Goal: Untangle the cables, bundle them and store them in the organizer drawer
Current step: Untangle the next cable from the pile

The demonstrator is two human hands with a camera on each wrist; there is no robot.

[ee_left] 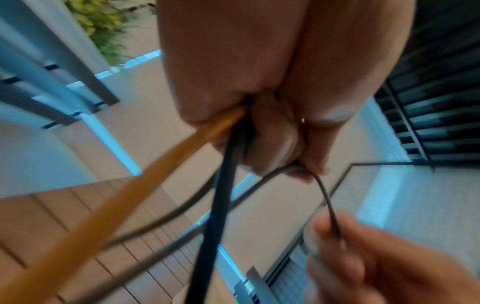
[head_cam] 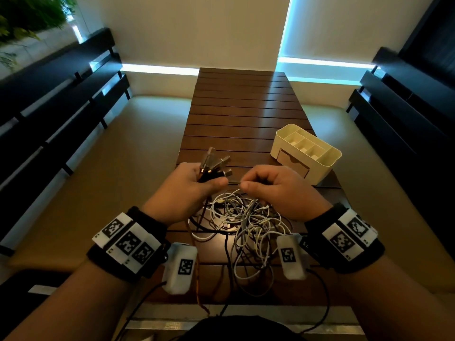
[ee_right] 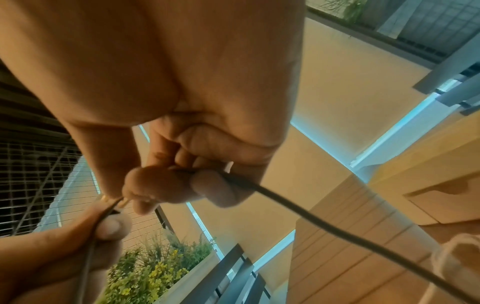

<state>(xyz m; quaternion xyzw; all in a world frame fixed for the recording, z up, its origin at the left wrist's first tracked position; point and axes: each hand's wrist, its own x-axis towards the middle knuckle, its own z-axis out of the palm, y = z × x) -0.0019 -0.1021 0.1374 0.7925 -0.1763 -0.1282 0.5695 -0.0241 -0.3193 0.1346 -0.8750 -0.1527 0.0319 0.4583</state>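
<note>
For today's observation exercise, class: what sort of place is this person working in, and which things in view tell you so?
Probably a balcony or patio seating corner. A slatted wooden table stands between cushioned benches with dark slatted backs, and green plants grow beyond the railing. The cream organizer looks brought along for the job.

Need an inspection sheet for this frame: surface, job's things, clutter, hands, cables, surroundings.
Surface: slatted wooden table, far half bare.
Job's things: tangled cable pile on the near end; cream organizer at right, its drawer shut.
Clutter: nothing seen.
Grippers: left hand grips a bunch of connector ends; right hand pinches a thin dark cable stretched between both hands.
Cables: orange cable and black cable run from the left fist; still tangled, none bundled.
Surroundings: cushioned benches on both sides, plants upper left.
</note>
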